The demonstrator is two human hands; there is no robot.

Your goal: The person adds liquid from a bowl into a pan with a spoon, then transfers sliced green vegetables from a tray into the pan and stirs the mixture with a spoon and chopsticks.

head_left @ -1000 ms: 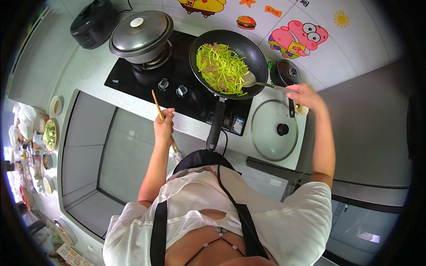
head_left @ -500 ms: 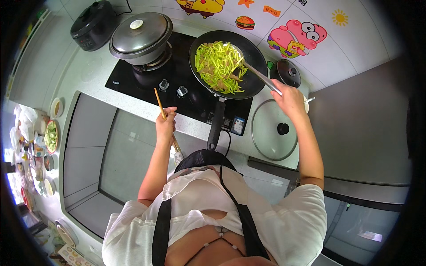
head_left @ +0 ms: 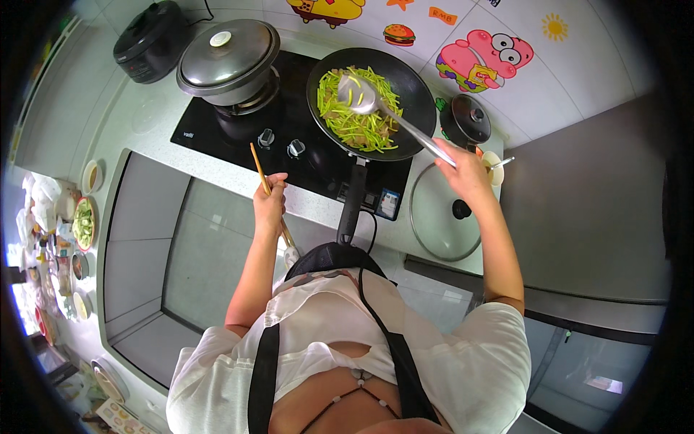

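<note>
My right hand (head_left: 466, 173) is closed round the handle of a metal cooking spoon (head_left: 359, 95). The spoon's broad head rests over the food in a dark frying pan (head_left: 416, 116), with a few green strips on it. Cut green stems and browned meat pieces (head_left: 358, 130) lie in the pan. The pan's black handle (head_left: 352, 206) points toward me, untouched. In front of the counter edge, my left hand (head_left: 270, 202) grips a thin wooden stick (head_left: 259, 168) that slants upward; its full shape cannot be made out.
The black cooktop (head_left: 224, 137) carries a lidded metal pot (head_left: 228, 61) at left. Behind it stands a dark rice cooker (head_left: 153, 43). A glass lid (head_left: 441, 217), a small black lidded pot (head_left: 466, 119) and a bowl (head_left: 493, 166) are at right. Dishes, including sliced greens (head_left: 83, 223), line the left counter.
The spoon's head has moved left across the food, its surface now showing with strips on it. My right hand has shifted slightly left. My left hand holds its place.
</note>
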